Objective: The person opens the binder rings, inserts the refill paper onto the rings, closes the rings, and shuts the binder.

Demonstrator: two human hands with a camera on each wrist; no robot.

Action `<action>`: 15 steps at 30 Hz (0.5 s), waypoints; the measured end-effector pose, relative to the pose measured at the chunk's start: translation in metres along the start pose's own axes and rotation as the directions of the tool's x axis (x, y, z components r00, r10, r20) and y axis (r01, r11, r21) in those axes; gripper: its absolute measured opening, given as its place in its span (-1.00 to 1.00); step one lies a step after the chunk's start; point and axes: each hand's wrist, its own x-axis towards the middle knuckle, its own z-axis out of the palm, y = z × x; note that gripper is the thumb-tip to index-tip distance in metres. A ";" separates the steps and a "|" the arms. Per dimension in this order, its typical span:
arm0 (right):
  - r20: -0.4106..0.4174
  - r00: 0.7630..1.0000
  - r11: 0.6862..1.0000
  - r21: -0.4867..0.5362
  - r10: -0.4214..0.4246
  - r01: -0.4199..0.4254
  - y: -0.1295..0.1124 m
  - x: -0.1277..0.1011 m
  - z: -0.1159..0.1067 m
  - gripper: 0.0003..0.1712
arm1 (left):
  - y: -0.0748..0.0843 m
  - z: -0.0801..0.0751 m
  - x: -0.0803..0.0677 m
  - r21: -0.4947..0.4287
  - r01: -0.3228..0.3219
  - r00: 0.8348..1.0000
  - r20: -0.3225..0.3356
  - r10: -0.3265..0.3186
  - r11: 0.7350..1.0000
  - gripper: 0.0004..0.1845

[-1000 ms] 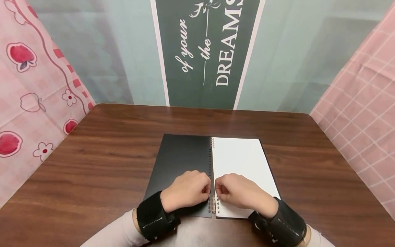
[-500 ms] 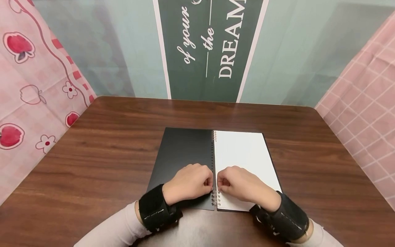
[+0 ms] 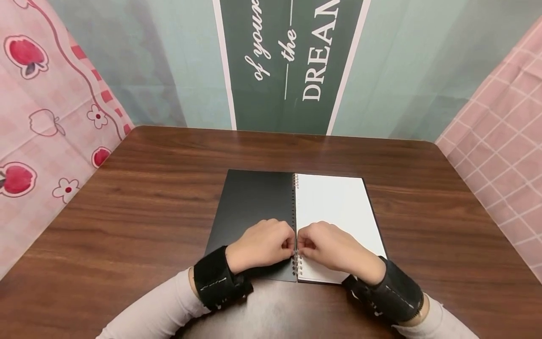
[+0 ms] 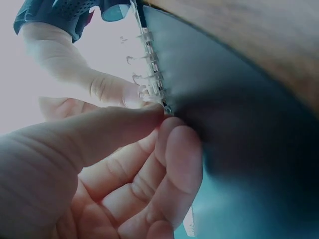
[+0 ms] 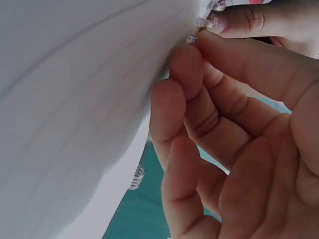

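Note:
An open notebook has a black cover (image 3: 254, 197) on the left and a stack of white pages (image 3: 334, 202) on the right. Along its spine runs a clear ring binding (image 4: 151, 59). My left hand (image 3: 262, 242) lies over the cover's inner edge, thumb and index finger pinching the binding. Opposite it, my right hand (image 3: 332, 247) pinches the binding from the page side. In the wrist views the fingertips of both hands nearly meet at one ring, which they mostly hide. Farther up the spine, a separate group of rings (image 5: 137, 178) also shows.
The notebook lies flat on a dark brown wooden table (image 3: 148, 202). Behind it hangs a teal cloth (image 3: 402, 70) with a lettered green panel. Pink patterned cloths hang at the left (image 3: 42, 108) and right (image 3: 504, 141). Both wrists wear black straps (image 3: 218, 280).
The head view has tilted, so table and notebook appear higher. Both hands stay at the lower spine and have drawn slightly closer together. The gap between cover and pages looks narrower.

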 end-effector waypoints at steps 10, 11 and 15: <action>0.008 1.000 1.000 0.016 -0.017 0.017 0.001 0.001 -0.001 -0.73 | 0.001 -0.002 0.001 0.004 0.013 1.000 0.005 -0.013 1.000 -0.69; 0.010 1.000 1.000 0.016 -0.021 0.021 0.001 0.001 -0.001 -0.73 | 0.001 -0.002 0.001 0.003 0.015 1.000 0.006 -0.015 1.000 -0.69; 0.024 1.000 1.000 0.026 -0.009 0.008 0.002 0.000 -0.001 -0.74 | 0.002 -0.001 0.001 -0.007 0.036 0.999 0.015 -0.036 0.999 -0.70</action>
